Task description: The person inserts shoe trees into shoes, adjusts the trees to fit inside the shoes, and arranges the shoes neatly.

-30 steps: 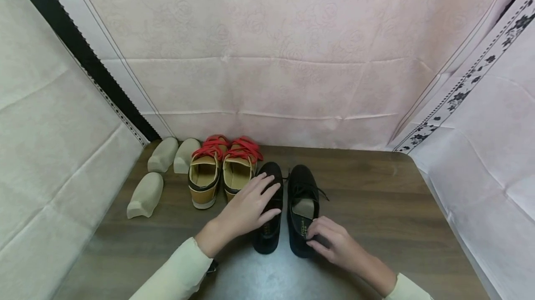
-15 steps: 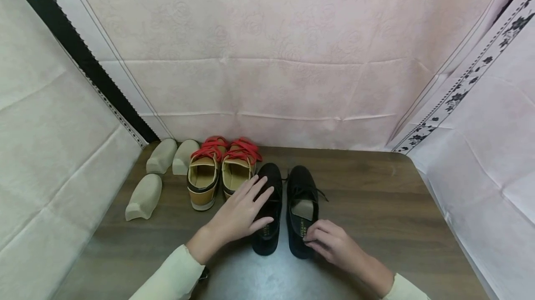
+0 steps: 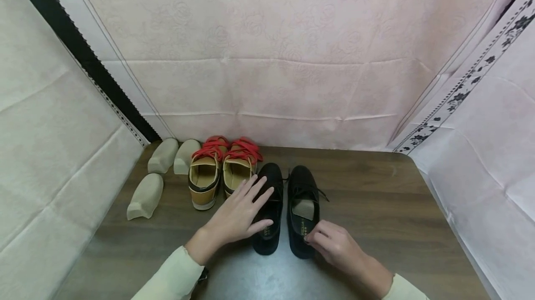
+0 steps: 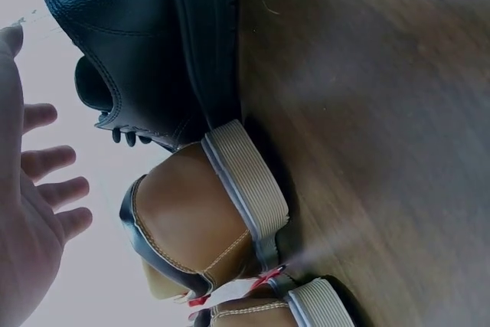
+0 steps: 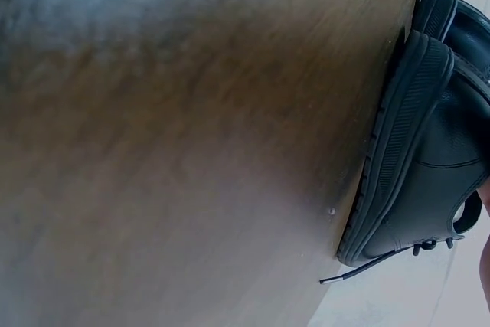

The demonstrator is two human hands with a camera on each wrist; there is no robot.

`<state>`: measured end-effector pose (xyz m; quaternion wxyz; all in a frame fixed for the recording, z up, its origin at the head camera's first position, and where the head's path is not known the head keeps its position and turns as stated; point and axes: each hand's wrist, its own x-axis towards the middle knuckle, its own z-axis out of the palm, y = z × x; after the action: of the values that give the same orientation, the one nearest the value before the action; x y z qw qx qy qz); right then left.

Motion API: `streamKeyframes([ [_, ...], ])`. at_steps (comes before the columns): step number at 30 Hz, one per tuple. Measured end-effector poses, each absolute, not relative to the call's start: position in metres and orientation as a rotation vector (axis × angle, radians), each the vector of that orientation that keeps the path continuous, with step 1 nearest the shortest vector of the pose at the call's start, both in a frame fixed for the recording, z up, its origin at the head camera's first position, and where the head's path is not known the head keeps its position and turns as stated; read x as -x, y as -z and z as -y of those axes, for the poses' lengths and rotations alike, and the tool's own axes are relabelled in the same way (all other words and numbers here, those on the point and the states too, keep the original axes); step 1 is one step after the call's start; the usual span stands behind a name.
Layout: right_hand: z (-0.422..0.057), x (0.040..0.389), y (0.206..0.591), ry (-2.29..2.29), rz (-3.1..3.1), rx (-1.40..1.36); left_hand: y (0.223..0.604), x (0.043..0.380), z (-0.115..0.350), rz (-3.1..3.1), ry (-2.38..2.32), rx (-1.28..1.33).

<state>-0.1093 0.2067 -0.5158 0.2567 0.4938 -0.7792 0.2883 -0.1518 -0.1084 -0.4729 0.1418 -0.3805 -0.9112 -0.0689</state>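
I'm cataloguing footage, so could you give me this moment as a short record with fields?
Left hand: fingers spread, over the left black shoe
Right hand: fingers curled at the heel of the right black shoe; grip unclear
Black pair: side by side, toes toward the wall
Inside right black shoe: pale piece
Tan shoes: two, red laces, left of the black pair
Pale blocks: three, far left
Surface: wood-grained

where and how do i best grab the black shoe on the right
Probably by the heel of the right black shoe, coming down from the near side, fingers inside, thumb behind. The shoe sits upright with its heel toward the person and its mouth facing up, while a pale insert sits in the front of the opening. The right hand is beside that heel.
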Motion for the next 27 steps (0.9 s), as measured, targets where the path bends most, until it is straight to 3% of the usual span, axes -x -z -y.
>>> streamKeyframes([
  [27, -0.243, 0.122, 0.517, -0.682, 2.052, -1.277, 0.470, 0.159, 0.093, 2.657, 0.135, 1.121],
])
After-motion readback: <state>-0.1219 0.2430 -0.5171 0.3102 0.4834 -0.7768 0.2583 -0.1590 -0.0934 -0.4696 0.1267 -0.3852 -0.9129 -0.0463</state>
